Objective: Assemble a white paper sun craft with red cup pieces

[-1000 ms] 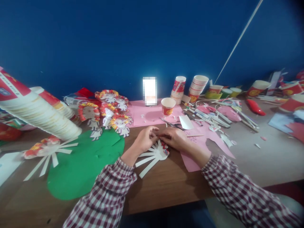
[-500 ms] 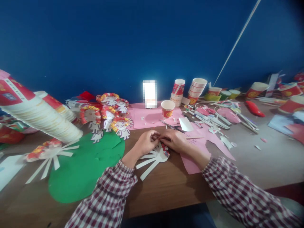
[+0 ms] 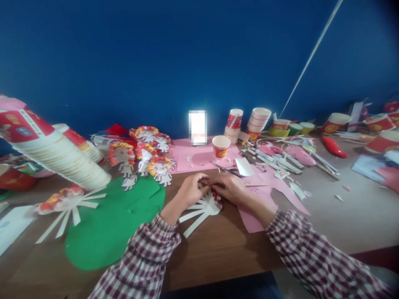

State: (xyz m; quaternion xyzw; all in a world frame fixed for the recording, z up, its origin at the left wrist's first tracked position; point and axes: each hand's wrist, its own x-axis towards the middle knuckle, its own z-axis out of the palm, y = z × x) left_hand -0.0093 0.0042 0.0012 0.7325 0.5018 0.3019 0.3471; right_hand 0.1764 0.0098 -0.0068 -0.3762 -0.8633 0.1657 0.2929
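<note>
The left hand (image 3: pixel 192 191) and right hand (image 3: pixel 230 189) meet over the far side of a paper fan (image 3: pixel 208 205), fingers bent and tips drawn together in a pinch. They seem to pinch a strip between them, but the fingers hide it. The fan lies on the table (image 3: pixel 218 257), its straight white strips (image 3: pixel 196 224) spread towards the left forearm; red and white curls (image 3: pixel 217 200) sit on its right side, beside the right hand.

The step in hand looks like folding or curling one strip, with several others still straight. I judge the next move calls for a light, steady pinch, without tearing the thin paper.

Beyond the hands are scissors (image 3: pixel 229 170) and an upright cup (image 3: pixel 221 148) on pink paper (image 3: pixel 199 155). To the left, another fan (image 3: pixel 70 201) overlaps green paper (image 3: pixel 115 228).
</note>
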